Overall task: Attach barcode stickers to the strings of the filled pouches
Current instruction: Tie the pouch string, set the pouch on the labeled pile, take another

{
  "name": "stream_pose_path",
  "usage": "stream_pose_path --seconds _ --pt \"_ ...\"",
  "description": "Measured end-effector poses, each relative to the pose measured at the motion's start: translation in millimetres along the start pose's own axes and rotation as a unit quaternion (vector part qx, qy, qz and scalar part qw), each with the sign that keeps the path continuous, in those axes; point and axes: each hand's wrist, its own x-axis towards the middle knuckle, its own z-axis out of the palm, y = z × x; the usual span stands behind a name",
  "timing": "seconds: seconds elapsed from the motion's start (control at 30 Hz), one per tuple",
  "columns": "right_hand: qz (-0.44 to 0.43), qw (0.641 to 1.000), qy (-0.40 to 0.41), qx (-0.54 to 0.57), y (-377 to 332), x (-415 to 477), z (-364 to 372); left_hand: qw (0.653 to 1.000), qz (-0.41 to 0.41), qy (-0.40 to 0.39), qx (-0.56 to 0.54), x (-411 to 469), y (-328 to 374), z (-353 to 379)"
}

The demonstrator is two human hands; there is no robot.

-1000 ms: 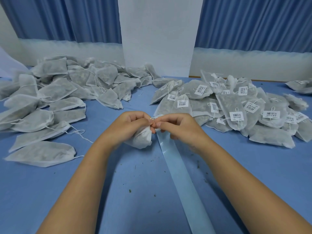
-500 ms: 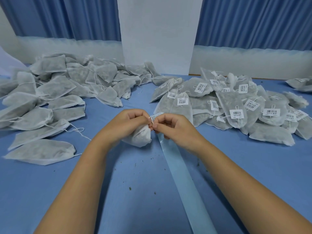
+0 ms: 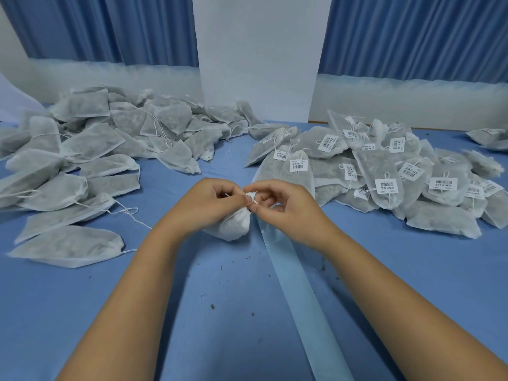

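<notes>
Fingers (image 3: 235, 198) of left hand (image 3: 211, 206), right hand (image 3: 288, 209) pinch sticker (image 3: 250, 194).

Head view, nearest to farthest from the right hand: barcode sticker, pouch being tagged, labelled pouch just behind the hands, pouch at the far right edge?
1. barcode sticker, pinched by the right hand.
2. pouch being tagged, just left, gripped by the left hand.
3. labelled pouch, directly behind the hands.
4. far-right pouch, table's back right.

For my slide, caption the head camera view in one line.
Left hand grips a pouch while right hand pinches a barcode sticker at its neck, between unlabelled pile and labelled pile.
</notes>
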Motion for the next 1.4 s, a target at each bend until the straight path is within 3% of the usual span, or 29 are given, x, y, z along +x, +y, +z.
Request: stream_pose_path --seconds 0.27,0.57,0.87,1.0,1.4 --pt "0.021 0.998 -0.016 -0.061 0 1 -6 1.000 0.003 0.005 0.022 -5 4 -2" --pt "0.113 0.991 -0.047 0.049 2 5 -12 0.998 0.059 0.001 0.010 -5 2 -2" --pt "0.027 0.999 0.012 0.034 4 3 -6 1.000 -0.003 -0.001 -0.012 -5 6 -1" --pt "-0.013 0.999 0.036 -0.027 3 1 -3 1.000 -0.016 -0.019 -0.020 -5 9 2" --pt "0.014 0.998 0.065 0.010 2 0 0 0.999 -0.020 -0.014 -0.032 -3 7 2"
